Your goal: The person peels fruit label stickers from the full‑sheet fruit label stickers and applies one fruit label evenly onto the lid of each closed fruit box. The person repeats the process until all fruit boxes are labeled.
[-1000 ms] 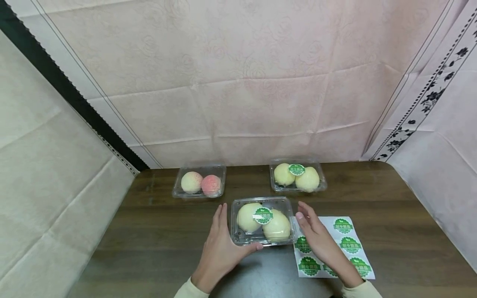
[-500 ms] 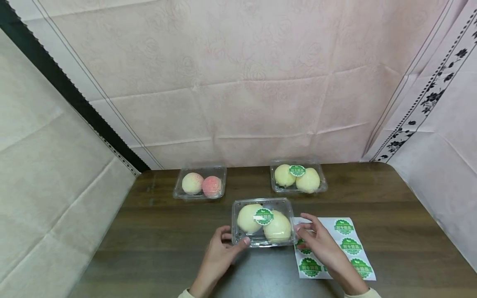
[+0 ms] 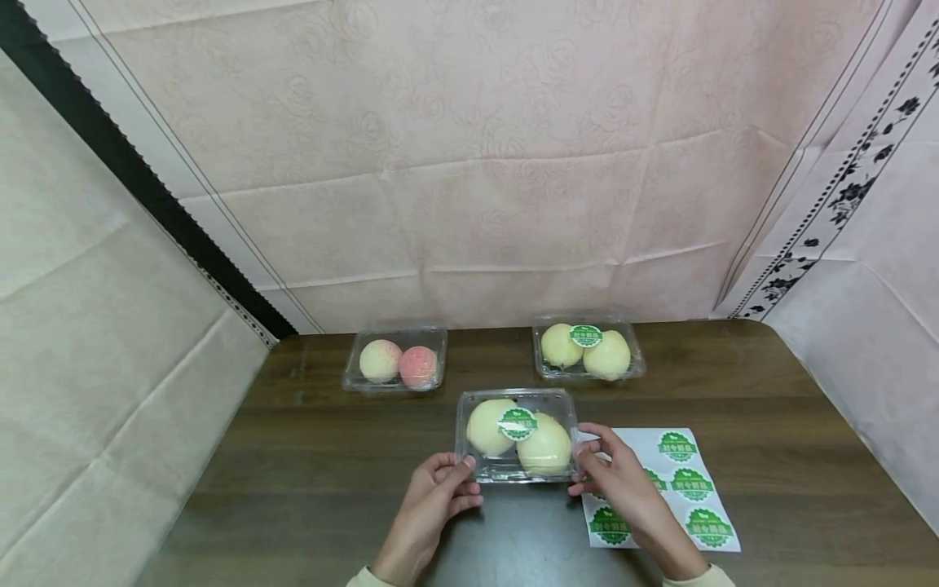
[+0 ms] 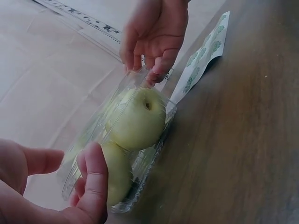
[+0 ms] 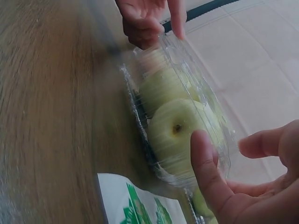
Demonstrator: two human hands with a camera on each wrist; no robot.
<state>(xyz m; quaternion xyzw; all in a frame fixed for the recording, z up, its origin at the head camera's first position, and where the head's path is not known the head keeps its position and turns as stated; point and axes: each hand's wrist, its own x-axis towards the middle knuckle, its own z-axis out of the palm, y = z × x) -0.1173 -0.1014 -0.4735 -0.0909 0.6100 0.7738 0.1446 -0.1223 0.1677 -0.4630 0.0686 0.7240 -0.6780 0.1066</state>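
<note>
- My left hand (image 3: 433, 497) grips the near left corner of the clear clamshell box (image 3: 516, 434), fingers (image 4: 93, 179) curled against its side wall with the thumb on the lid edge.
- My right hand (image 3: 619, 481) holds the near right corner of the same box, its fingers (image 5: 208, 175) bent round the rim and pinching it.
- The box sits in the middle of the dark wooden worktop (image 3: 308, 456), lid closed, with two pale yellow-green pears (image 3: 543, 444) inside, side by side and touching.
- A round green sticker (image 3: 517, 423) lies on the lid, over the spot where the two pears meet.
- At 3 o'clock from the box, just beside it, a white sheet of green stickers (image 3: 678, 481) lies flat on the worktop; my right wrist covers its left part.
- At 11 o'clock, near the worktop's far edge, a second clear box (image 3: 394, 360) holds two pinkish peaches and carries no sticker that I can see.
- At 1 o'clock, also at the far edge, a third clear box (image 3: 587, 349) holds two yellow-green pears under its own green sticker.
- Pale pink patterned cloth (image 3: 469, 163) hangs behind the worktop.
</note>
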